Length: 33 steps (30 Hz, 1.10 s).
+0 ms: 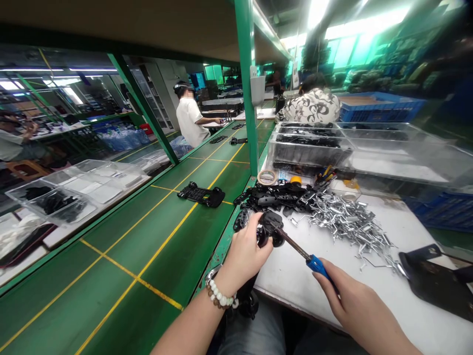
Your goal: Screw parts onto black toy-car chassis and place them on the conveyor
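Note:
A black toy car chassis [273, 221] with wheels is gripped in my left hand [246, 251], over the near-left edge of the white worktable. My right hand [343, 288] is wrapped round the blue handle of a screwdriver [318, 266]. Its metal shaft points up and left, and the tip meets the chassis; the exact contact spot is too small to make out. Just beyond my left hand lies a heap of black plastic parts [284, 195]. Bent silvery metal rods [347, 222] are piled to its right.
A green belt [162, 276] with yellow lines runs along my left, carrying a black chassis [201, 194] and others farther off. A green post [246, 88] rises beside it. Clear bins [310, 153], a tape roll [266, 177] and a black plate [439, 281] are rightward. Two co-workers sit ahead.

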Each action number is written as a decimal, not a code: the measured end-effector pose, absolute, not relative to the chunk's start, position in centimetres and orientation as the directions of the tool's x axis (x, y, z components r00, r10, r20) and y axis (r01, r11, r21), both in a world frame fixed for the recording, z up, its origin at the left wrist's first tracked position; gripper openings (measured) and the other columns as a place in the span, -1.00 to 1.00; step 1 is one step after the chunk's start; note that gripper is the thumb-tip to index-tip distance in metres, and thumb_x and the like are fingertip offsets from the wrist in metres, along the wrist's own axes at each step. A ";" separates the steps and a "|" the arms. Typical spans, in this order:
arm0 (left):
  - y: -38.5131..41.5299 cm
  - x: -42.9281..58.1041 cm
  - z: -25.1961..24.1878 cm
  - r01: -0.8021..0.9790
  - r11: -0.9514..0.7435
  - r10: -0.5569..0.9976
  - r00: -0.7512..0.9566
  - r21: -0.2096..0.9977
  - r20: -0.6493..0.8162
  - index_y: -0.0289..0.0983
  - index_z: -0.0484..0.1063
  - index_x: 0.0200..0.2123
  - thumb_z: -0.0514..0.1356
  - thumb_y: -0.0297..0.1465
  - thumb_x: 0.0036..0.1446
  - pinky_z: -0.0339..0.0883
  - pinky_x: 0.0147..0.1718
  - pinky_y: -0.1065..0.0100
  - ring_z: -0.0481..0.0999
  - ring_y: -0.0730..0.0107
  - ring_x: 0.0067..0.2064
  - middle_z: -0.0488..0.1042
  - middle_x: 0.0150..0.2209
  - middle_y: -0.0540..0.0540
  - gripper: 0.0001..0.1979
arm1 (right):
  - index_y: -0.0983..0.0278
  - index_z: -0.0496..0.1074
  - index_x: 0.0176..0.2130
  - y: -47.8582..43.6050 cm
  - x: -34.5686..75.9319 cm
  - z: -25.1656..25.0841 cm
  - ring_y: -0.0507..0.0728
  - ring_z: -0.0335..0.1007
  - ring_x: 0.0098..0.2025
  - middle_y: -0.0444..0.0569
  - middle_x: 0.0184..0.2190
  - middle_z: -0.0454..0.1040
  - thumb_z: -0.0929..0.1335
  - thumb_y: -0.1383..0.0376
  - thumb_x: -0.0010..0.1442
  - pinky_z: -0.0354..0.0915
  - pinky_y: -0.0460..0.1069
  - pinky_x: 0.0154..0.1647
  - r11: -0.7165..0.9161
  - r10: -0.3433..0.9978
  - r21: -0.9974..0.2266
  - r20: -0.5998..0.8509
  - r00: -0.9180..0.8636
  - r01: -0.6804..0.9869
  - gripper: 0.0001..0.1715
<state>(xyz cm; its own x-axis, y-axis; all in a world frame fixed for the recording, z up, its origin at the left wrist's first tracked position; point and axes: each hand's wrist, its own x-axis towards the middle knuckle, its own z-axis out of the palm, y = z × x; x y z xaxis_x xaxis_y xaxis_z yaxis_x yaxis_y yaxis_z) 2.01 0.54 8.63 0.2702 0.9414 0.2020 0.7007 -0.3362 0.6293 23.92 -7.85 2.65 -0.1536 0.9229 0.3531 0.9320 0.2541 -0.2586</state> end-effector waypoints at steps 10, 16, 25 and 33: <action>0.8 1.7 8.8 0.696 -0.297 0.954 0.252 0.654 0.164 -0.22 0.13 0.09 0.12 -0.38 0.07 0.27 -0.34 0.35 0.50 0.29 -0.30 0.49 -0.18 -0.06 -0.51 | 0.14 0.29 -0.06 -8.2 25.9 1.7 0.13 0.52 -0.35 -0.15 -0.21 0.53 0.13 0.07 0.30 0.37 -0.04 -0.48 0.181 0.963 -0.375 0.255 -0.086 0.909 -0.66; 0.7 1.7 8.9 0.682 -0.331 0.941 0.291 0.652 0.173 -0.20 0.13 0.09 0.11 -0.38 0.07 0.26 -0.37 0.36 0.48 0.35 -0.39 0.49 -0.20 -0.03 -0.52 | 0.15 0.31 -0.10 -8.0 26.0 2.0 0.12 0.51 -0.46 -0.16 -0.30 0.55 0.12 0.09 0.30 0.35 -0.05 -0.59 0.227 0.945 -0.313 0.301 -0.130 0.922 -0.67; 0.6 1.8 8.8 0.686 -0.340 0.937 0.304 0.643 0.172 -0.22 0.11 0.11 0.10 -0.38 0.08 0.29 -0.25 0.30 0.49 0.25 -0.21 0.47 -0.13 -0.08 -0.51 | 0.17 0.31 -0.11 -7.9 25.6 2.3 0.12 0.49 -0.50 -0.13 -0.36 0.54 0.14 0.12 0.31 0.32 -0.06 -0.63 0.249 0.933 -0.298 0.327 -0.146 0.922 -0.70; 0.5 1.7 8.9 0.685 -0.349 0.932 0.323 0.640 0.163 -0.23 0.13 0.09 0.10 -0.38 0.08 0.29 -0.25 0.31 0.48 0.25 -0.21 0.48 -0.14 -0.10 -0.52 | 0.18 0.30 -0.05 -8.0 25.7 1.9 0.12 0.48 -0.51 -0.14 -0.31 0.54 0.11 0.11 0.32 0.30 -0.04 -0.64 0.220 0.935 -0.207 0.325 -0.145 0.953 -0.66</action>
